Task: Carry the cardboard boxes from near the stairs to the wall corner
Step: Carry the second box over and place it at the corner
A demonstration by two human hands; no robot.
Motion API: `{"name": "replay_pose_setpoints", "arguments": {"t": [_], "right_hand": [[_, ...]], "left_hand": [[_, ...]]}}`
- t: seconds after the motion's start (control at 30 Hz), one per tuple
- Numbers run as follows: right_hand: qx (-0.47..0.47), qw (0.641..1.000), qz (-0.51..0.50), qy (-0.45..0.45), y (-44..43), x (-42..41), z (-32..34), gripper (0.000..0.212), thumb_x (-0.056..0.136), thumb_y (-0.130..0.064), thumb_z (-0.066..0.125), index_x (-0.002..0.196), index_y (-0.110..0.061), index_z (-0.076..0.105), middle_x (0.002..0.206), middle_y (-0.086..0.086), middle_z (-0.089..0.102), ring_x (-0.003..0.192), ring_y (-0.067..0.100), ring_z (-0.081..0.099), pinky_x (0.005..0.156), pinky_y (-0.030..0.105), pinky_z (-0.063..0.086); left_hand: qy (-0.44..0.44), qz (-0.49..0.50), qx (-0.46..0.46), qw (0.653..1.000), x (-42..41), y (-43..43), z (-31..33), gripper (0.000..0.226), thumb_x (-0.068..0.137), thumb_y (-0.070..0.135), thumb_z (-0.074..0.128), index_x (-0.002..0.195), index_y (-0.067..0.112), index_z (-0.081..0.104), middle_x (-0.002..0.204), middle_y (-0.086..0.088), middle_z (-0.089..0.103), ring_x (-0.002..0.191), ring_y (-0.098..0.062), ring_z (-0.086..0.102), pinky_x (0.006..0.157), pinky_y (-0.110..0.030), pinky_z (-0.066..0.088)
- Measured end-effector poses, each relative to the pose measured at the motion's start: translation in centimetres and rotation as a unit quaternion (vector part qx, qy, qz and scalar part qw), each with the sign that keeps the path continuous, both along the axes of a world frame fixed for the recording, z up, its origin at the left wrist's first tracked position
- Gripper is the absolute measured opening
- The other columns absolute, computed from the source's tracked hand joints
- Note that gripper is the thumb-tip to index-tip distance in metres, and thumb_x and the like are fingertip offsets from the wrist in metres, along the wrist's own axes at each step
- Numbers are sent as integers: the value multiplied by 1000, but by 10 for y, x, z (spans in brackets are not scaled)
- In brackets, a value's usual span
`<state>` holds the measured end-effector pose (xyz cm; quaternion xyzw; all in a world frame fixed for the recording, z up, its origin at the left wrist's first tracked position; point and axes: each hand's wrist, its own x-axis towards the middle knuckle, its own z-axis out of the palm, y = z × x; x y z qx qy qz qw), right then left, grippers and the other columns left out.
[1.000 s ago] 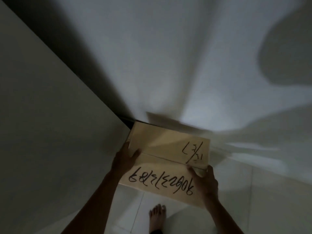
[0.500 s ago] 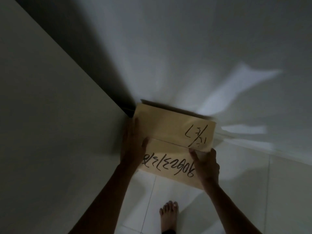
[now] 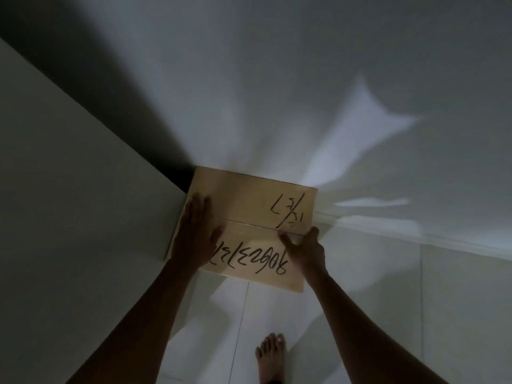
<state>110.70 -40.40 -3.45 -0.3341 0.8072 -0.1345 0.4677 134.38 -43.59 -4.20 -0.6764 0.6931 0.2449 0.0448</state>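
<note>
So your cardboard box (image 3: 249,225) is sitting right in the wall corner, dead centre of your view. Its far edge is against the back wall (image 3: 277,92) and its left side is right up against the wall at 9 o'clock (image 3: 69,217). The top is two closed flaps with a seam running across the middle. There's black marker scrawl on both flaps, upside down from where you're standing: a long string of digits on the near flap, and a shorter mark with a slash on the far flap, over toward 2 o'clock of the lid.

Your left hand (image 3: 195,234) is laid flat on the lid at its 9 o'clock edge, fingers stretched out and together, palm down, not curled around anything. Your right hand (image 3: 306,249) is at the 3 o'clock edge, right where the seam ends, thumb (image 3: 285,239) on top of the lid and the rest of the fingers wrapped down over the side, so it's gripping the box edge.

Below the box at 6 o'clock you've got pale floor tiles (image 3: 360,286) with grout lines, and one bare foot (image 3: 271,356) pointing toward the box, well apart from it. It's pretty dim in here, with bright patches of light on the back wall around 1 to 2 o'clock.
</note>
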Motion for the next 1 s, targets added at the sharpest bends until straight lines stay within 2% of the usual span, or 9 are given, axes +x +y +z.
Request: {"name": "replay_pose_setpoints", "arguments": {"t": [0.17, 0.27, 0.4, 0.53, 0.63, 0.77, 1.0], "right_hand": [[-7, 1000, 29, 0, -6, -16, 6, 63, 91, -44, 61, 136, -6, 37, 129, 16, 61, 114, 36, 62, 86, 38, 52], [-22, 999, 38, 29, 9, -39, 34, 68, 89, -48, 57, 140, -8, 36, 128, 17, 61, 114, 37, 62, 89, 47, 55], [-11, 994, 29, 102, 58, -97, 132, 73, 94, -46, 52, 150, -7, 27, 142, 22, 47, 131, 39, 47, 103, 44, 41], [-26, 982, 1, 189, 134, -177, 260, 74, 94, -47, 51, 151, -7, 26, 146, 22, 43, 135, 37, 42, 107, 45, 38], [-36, 969, -51, 240, 201, -238, 342, 75, 94, -44, 52, 150, -2, 26, 146, 25, 43, 136, 39, 40, 111, 49, 36], [-33, 944, -149, 294, 297, -313, 419, 67, 96, -35, 51, 150, -2, 28, 146, 24, 44, 137, 39, 39, 112, 49, 33], [32, 891, -303, 336, 444, -426, 474, 71, 98, -48, 39, 154, -9, 20, 155, 19, 32, 144, 39, 26, 118, 50, 21]], "left_hand": [[-47, -2, 25, 999, -10, -8, 15, 84, 96, 44, 43, 153, 12, -10, 162, -17, -12, 150, -40, -5, 122, -53, 10], [-25, -21, 24, 999, -38, -5, 55, 79, 98, 42, 39, 154, 12, -9, 162, -15, -13, 150, -36, -5, 121, -46, 4], [11, -81, 22, 996, -95, 27, 150, 74, 99, 40, 39, 154, 9, 1, 163, -16, -7, 151, -36, 1, 122, -44, 5], [42, -175, 19, 983, -174, 78, 268, 73, 99, 40, 40, 154, 8, 4, 163, -17, -1, 151, -37, 4, 122, -46, 7], [70, -258, 20, 963, -251, 109, 345, 72, 99, 42, 36, 155, 9, 4, 164, -15, 0, 151, -35, 2, 123, -46, 4], [67, -382, 3, 922, -360, 140, 419, 70, 100, 45, 32, 154, 8, 7, 163, -17, 4, 151, -36, 6, 122, -47, 9], [65, -546, -5, 836, -534, 206, 495, 71, 99, 49, 29, 155, 10, 6, 164, -15, 4, 151, -36, 5, 122, -47, 10]]}}
